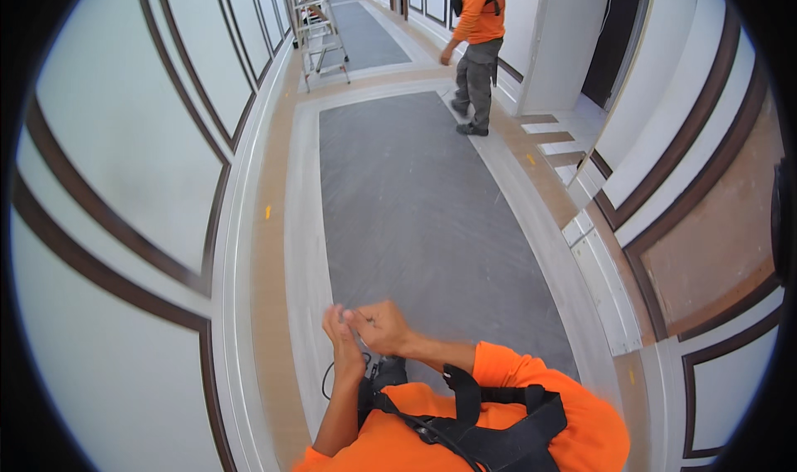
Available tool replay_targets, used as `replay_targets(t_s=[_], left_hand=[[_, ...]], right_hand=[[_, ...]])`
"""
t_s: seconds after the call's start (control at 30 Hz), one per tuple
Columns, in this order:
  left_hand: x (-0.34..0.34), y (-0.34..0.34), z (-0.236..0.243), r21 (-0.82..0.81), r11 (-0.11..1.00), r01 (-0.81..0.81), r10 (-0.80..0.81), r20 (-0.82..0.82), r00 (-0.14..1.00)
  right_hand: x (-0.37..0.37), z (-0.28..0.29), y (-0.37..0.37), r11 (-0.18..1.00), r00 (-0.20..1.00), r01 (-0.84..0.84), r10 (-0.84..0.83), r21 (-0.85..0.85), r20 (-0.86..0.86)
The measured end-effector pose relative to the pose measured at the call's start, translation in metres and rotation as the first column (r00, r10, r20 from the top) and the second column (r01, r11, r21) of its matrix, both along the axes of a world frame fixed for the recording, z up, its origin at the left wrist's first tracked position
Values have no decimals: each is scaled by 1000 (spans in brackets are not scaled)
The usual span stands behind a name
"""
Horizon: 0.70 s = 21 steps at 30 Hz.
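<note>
Indoors, white panelled walls [124, 98] flank a grey floor covering [415, 190], with a metal stepladder [316, 30] and an orange-shirted co-worker [481, 19] farther along. Up close, the wearer's right hand [380, 327], fingers curled narrow, appears to meet the left hand [344, 339], its fingers raised and nearly straight. The step looks like close two-handed work; the next move seems to call for fine fingertip control. Blur hides whether either grips anything. A thin black cable [324, 381] loops beside the left wrist, below the fingers.
</note>
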<state>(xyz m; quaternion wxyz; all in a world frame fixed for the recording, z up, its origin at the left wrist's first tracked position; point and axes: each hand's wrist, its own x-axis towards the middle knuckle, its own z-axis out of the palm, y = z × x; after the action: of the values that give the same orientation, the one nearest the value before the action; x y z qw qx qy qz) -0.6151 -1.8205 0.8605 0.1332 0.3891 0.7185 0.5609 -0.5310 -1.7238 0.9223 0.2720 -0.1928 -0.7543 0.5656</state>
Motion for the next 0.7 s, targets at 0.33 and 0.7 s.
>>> replay_targets(t_s=[0.33,0.7], left_hand=[[-143,326,41,-629,532,567,-634,149,759],[-362,573,-122,-804,219,553,-175,525,833]], right_hand=[[29,-154,312,357,801,547,-487,-757,349],[-11,-298,568,226,539,825,-590,-518,602]])
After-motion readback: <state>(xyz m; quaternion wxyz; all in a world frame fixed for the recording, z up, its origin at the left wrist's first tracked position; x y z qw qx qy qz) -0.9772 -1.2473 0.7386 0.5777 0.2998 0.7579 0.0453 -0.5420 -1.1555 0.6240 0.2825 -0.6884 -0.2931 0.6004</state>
